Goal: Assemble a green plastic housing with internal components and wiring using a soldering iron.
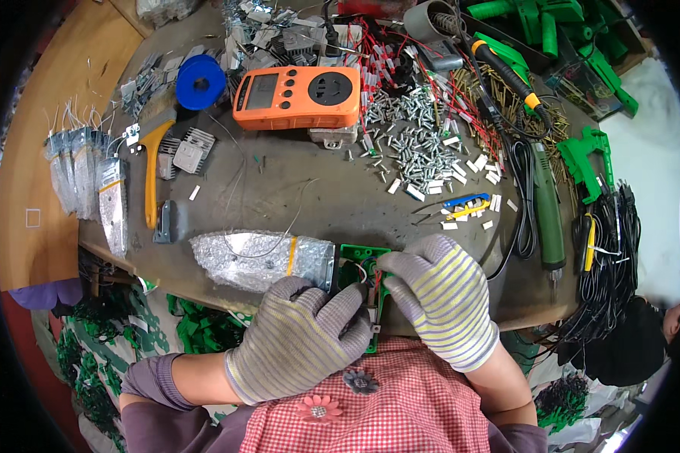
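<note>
Two hands in grey striped knit gloves. Left hand (298, 336): fingers curled, clamping one green plastic housing (364, 281) at the near edge of the round grey worktable (302, 198). Right hand (440, 296): fingers bent, tips pressing the housing's top; wires inside are mostly hidden. One crinkled silver foil packet (261, 259) left of the housing. One orange socket meter (298, 97) beyond it. Loose silver screws (415, 140), uncountable.

Bare table (279, 196) lies open ahead; foil packet (261, 259) blocks left, screws (415, 143) crowd beyond.
</note>
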The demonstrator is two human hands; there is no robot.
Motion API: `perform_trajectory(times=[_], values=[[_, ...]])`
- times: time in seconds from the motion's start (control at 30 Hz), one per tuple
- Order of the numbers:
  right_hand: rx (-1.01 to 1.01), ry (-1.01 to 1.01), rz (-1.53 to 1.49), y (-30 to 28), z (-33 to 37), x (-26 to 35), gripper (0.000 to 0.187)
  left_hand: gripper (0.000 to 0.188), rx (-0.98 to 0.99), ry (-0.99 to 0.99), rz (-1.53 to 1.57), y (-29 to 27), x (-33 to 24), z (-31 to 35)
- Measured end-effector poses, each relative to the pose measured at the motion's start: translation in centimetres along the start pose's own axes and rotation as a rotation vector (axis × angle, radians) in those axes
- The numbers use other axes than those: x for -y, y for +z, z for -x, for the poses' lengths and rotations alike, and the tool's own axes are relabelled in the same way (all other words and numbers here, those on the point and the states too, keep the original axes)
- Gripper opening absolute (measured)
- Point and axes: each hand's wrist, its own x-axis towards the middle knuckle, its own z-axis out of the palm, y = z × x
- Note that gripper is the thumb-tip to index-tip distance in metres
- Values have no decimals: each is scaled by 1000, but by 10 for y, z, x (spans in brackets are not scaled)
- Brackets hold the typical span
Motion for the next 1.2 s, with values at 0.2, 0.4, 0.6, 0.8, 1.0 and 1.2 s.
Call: perform_trajectory(times=[0.2,0.4,0.6,0.8,1.0,1.2], values=[[-42,-87,8,9,-2,-8,14,17,-11,5,33,3,1,0],[-70,-33,14,8,-1,-8,12,12,70,156,81,-9,7,-10],[-263,132,-268,-47,15,-17,15,11,84,132,49,-9,7,-10],[-159,-19,134,-73,45,-50,18,20,43,78,33,-6,2,-11],[-143,-143,179,-51,57,-74,22,36,137,108,54,-12,4,-12],[-138,-132,132,-56,47,-51,27,45,178,90,43,-14,2,-12]])
